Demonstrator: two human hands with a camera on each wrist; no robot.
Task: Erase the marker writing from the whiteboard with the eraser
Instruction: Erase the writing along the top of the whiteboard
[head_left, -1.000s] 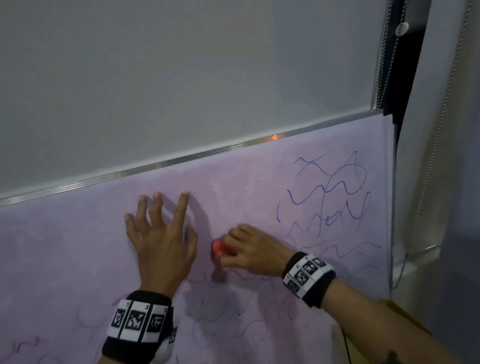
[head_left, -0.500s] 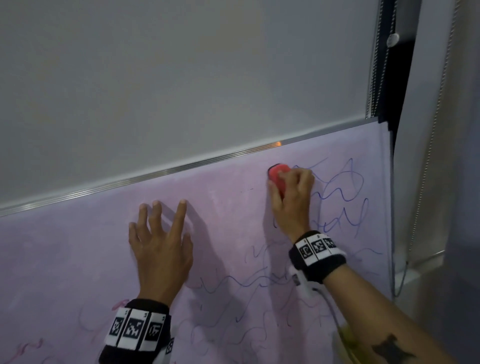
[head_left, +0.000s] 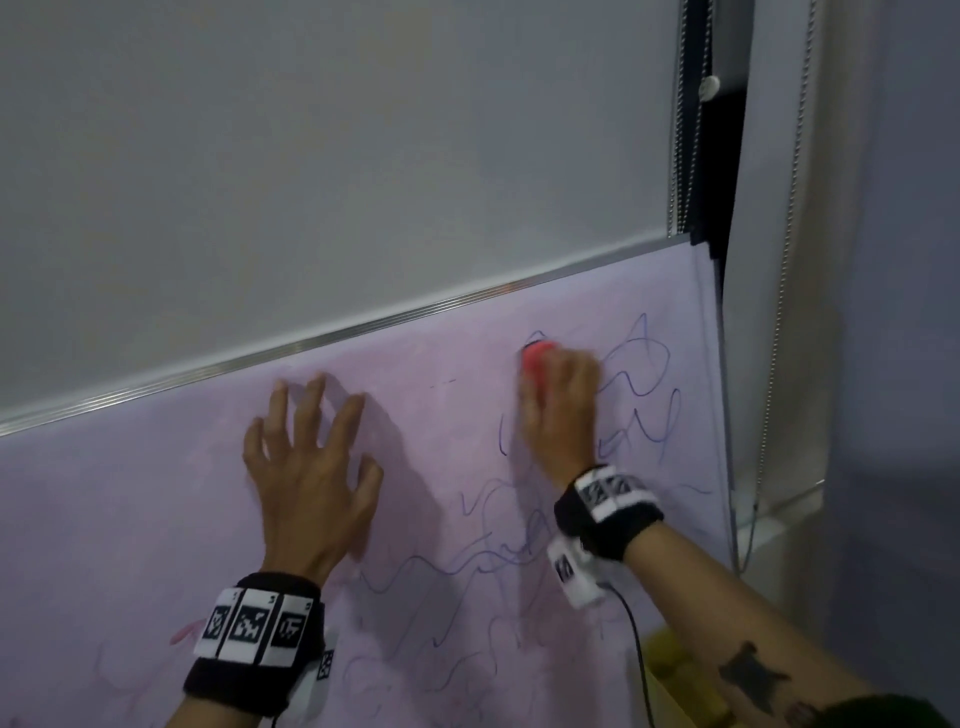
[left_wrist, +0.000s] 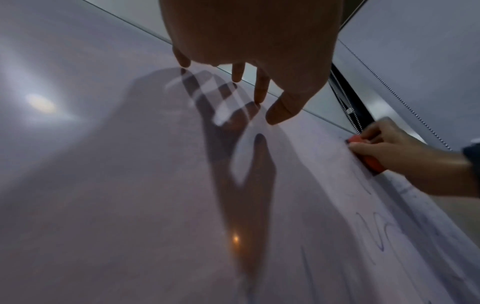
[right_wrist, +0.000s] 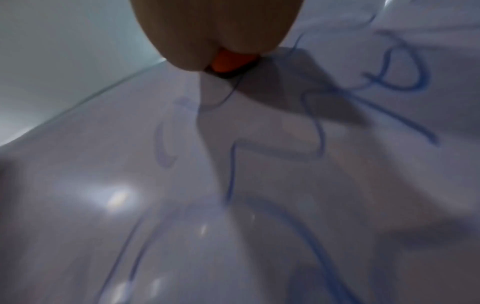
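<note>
A pale lilac whiteboard (head_left: 156, 519) leans in front of me, with blue marker scribbles (head_left: 639, 364) at its upper right and lower middle. My right hand (head_left: 561, 400) grips a red eraser (head_left: 535, 361) and presses it on the board near the top edge, at the left end of the scribbles. In the left wrist view the eraser (left_wrist: 369, 160) shows flat on the surface, and in the right wrist view the eraser (right_wrist: 226, 61) peeks out under the palm. My left hand (head_left: 306, 467) rests on the board with spread fingers, left of the eraser.
A metal rail (head_left: 363, 327) runs along the board's top edge under a grey roller blind (head_left: 363, 156). Bead chains (head_left: 675, 130) and a dark window frame (head_left: 722, 171) stand at the right. Faint pink marks (head_left: 182, 634) lie low on the left. A yellow object (head_left: 670, 654) sits under my right forearm.
My right hand swept the eraser from the middle of the board, beside my left hand, up to the top right scribbles. The left hand stayed pressed on the board.
</note>
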